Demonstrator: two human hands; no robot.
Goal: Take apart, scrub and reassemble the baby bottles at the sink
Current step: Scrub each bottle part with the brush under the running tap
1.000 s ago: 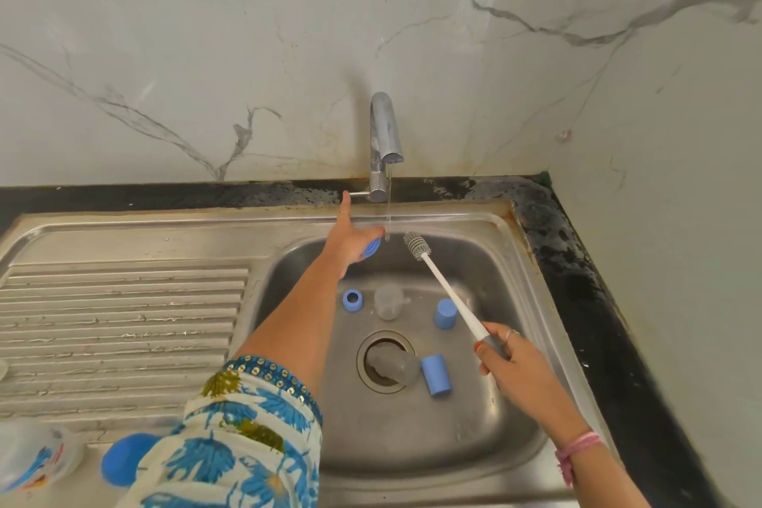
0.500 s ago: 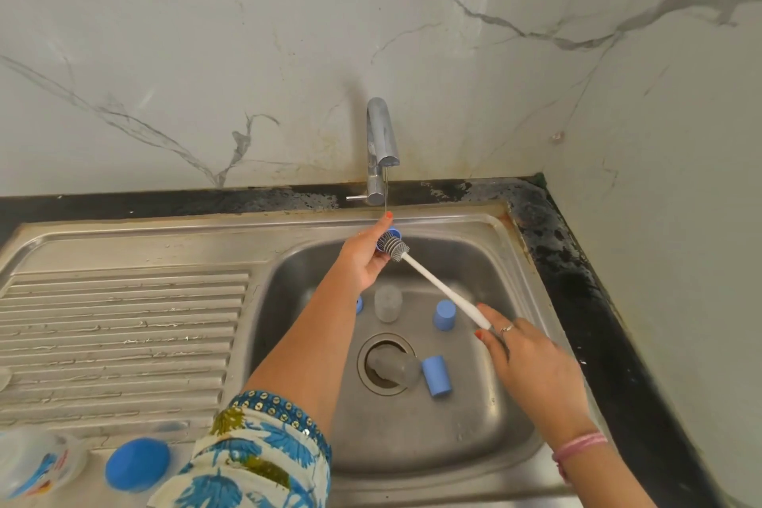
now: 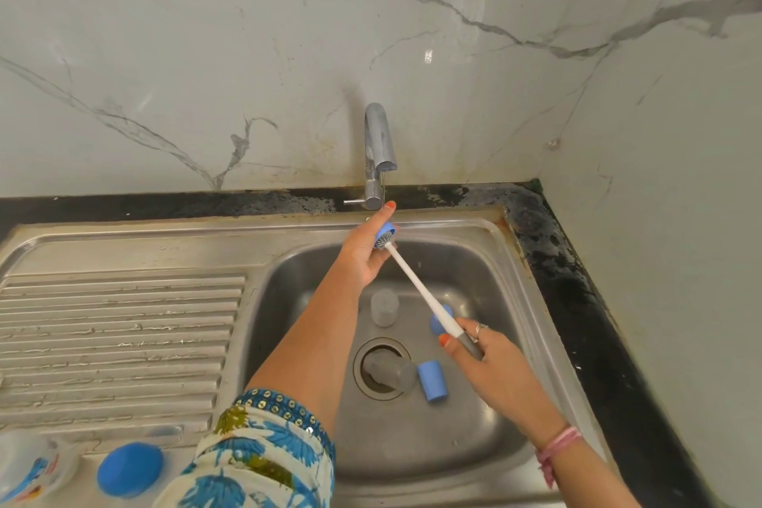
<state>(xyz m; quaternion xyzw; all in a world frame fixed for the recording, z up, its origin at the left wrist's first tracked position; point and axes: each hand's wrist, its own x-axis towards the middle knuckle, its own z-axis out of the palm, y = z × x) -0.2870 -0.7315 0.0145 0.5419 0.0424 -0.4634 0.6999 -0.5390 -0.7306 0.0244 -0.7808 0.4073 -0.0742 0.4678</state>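
The left hand (image 3: 365,256) is raised under the tap (image 3: 377,155) at the back of the steel sink (image 3: 412,441), its fingers curled round a small blue bottle ring (image 3: 385,234). The right hand (image 3: 490,363) grips the grey handle end of a white bottle brush (image 3: 420,287), whose bristled head is pushed into the ring's opening. In the basin below, a clear bottle piece (image 3: 384,307) stands near the drain (image 3: 381,367), where a grey translucent part (image 3: 391,373) lies across the opening. A blue cap (image 3: 431,380) lies just beside it on its side, and another blue piece (image 3: 437,322) shows partly behind the brush shaft. On the ribbed draining board (image 3: 119,342) at the near left sit a round blue lid (image 3: 130,469) and a clear printed bottle (image 3: 29,466), cut off by the frame edge.
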